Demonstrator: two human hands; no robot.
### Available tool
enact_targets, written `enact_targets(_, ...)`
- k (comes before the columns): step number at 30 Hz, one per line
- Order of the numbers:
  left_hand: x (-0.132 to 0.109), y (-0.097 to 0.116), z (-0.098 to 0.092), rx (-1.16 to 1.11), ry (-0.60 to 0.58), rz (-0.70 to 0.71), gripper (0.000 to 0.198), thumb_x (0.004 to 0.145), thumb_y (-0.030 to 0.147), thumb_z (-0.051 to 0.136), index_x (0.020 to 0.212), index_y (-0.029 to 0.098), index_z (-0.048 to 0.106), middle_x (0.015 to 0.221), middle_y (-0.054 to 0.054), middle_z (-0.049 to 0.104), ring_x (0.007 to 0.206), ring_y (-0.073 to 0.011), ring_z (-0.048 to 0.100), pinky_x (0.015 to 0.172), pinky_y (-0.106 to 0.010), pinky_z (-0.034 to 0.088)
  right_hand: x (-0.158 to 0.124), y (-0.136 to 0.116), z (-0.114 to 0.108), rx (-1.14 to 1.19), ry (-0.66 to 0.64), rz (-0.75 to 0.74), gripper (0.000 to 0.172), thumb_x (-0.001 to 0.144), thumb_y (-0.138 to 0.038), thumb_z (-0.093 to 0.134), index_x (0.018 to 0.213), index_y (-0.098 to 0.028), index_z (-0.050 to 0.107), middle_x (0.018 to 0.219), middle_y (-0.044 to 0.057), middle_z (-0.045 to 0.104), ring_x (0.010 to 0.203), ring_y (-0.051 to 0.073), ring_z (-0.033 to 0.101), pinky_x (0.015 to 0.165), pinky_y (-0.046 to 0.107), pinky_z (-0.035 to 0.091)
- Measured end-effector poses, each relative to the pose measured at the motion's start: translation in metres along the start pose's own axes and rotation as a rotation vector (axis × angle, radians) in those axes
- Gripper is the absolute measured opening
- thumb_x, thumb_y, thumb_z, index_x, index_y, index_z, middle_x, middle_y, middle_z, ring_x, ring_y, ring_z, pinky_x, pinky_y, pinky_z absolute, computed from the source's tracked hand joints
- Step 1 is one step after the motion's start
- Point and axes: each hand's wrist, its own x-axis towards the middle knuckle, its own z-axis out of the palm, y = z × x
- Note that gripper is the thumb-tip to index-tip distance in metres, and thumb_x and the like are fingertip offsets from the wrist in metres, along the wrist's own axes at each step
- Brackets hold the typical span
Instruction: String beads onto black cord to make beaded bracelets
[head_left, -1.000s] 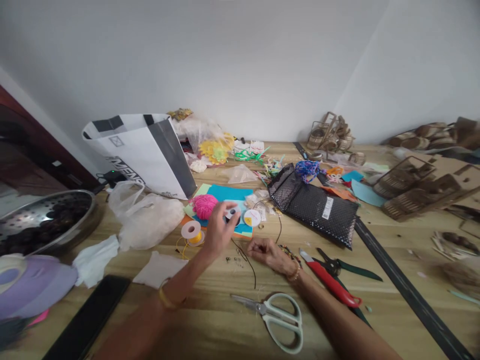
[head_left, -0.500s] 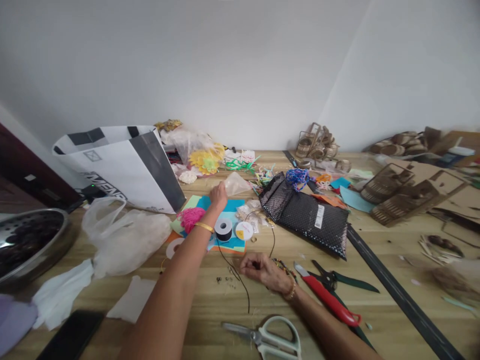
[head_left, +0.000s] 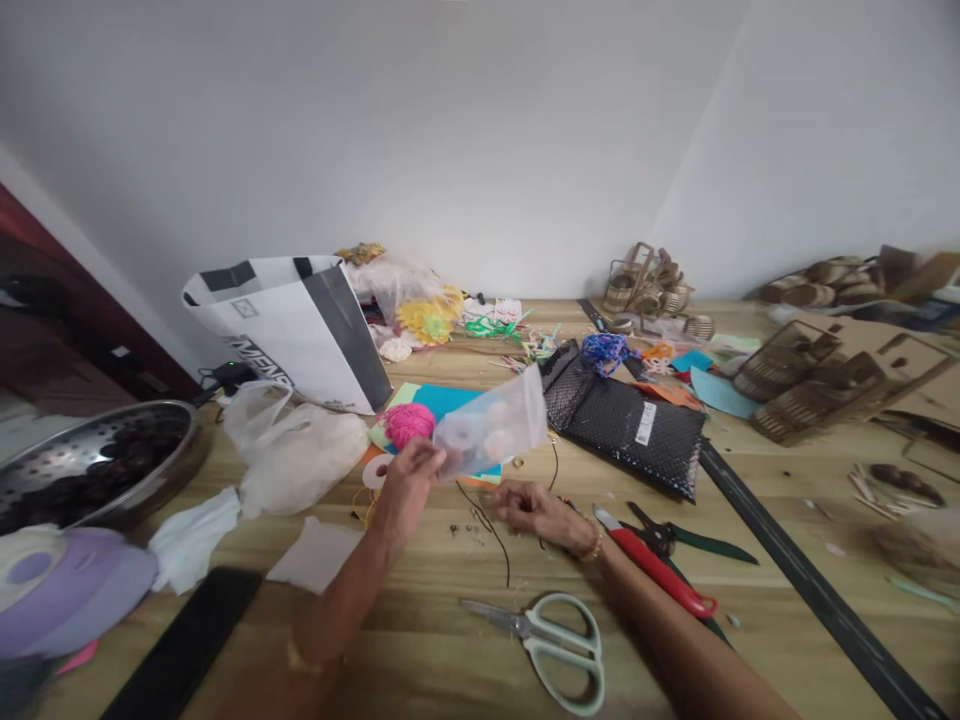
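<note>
My left hand (head_left: 411,478) pinches one end of a translucent plastic bag (head_left: 495,425), raised over the blue paper (head_left: 442,401). Through the bag, the spool and round pieces behind it show only faintly. My right hand (head_left: 536,512) hovers low over the table with its fingers curled together; whether something small is in them I cannot make out. A black cord (head_left: 495,535) lies beside that hand, with several tiny metal findings (head_left: 466,530) to its left. Pink yarn (head_left: 409,424) sits just beyond my left hand.
White-handled scissors (head_left: 559,650) lie in front. To the right are a red-handled cutter (head_left: 660,575), pruning shears (head_left: 697,548) and a black bubble mailer (head_left: 622,430). A paper bag (head_left: 300,340), plastic bag (head_left: 300,455), steel colander (head_left: 169,470) and phone (head_left: 184,645) stand at left.
My left hand has drawn back toward me, bringing the translucent plastic bag from the back of the blue paper. My right hand stays nearly in place. The view has shifted slightly left.
</note>
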Motion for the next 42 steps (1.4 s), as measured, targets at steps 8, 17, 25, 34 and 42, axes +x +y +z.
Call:
enact_targets(8,-0.067,-0.025,-0.045,0.174,0.135,-0.086,0.027,0.057,0.03,0.079,0.066,0.018,0.057,0.068,0.0,0.068,0.069,-0.0152,0.065,0.067,-0.025,0.049,-0.001,-0.006,-0.014,0.169,0.013,0.078,0.075,0.081,-0.082,0.02,0.052,-0.018,0.049,0.045,-0.001,0.044,0.042,0.01,0.041,0.046,0.023,0.042)
enact_targets(17,-0.067,-0.042,-0.057,0.608,0.148,0.144,0.021,0.066,0.037,0.07,0.073,0.021,0.058,0.073,-0.002,0.065,0.074,-0.0212,0.064,0.073,-0.033,0.051,-0.011,-0.027,-0.019,0.076,0.075,0.153,0.043,0.077,-0.059,0.064,0.072,-0.016,0.063,0.059,-0.002,0.053,0.049,0.007,0.047,0.046,0.018,0.042)
enact_targets(25,-0.102,-0.046,-0.027,1.01,-0.324,0.679,0.005,0.081,0.019,0.065,0.077,0.022,0.063,0.076,-0.002,0.062,0.078,-0.0186,0.057,0.077,-0.033,0.045,-0.003,0.013,-0.025,0.183,0.088,0.186,0.036,0.082,-0.05,0.06,0.071,-0.015,0.061,0.051,-0.003,0.05,0.043,0.006,0.044,0.041,0.017,0.033)
enact_targets(34,-0.097,-0.061,-0.01,1.338,-0.599,0.52,0.013,0.083,0.017,0.065,0.07,0.019,0.065,0.074,-0.002,0.063,0.078,-0.018,0.053,0.076,-0.033,0.039,-0.003,0.005,-0.022,0.21,0.066,0.207,0.038,0.078,-0.053,0.062,0.073,-0.015,0.063,0.057,-0.002,0.055,0.046,0.006,0.045,0.045,0.018,0.037)
enact_targets(42,-0.094,-0.064,-0.011,1.376,-0.644,0.444,0.016,0.087,0.014,0.055,0.073,0.019,0.062,0.078,-0.002,0.062,0.078,-0.0183,0.054,0.077,-0.032,0.039,-0.003,0.006,-0.022,0.159,0.051,0.181,0.04,0.079,-0.055,0.062,0.074,-0.015,0.063,0.059,-0.002,0.055,0.047,0.006,0.047,0.044,0.017,0.036)
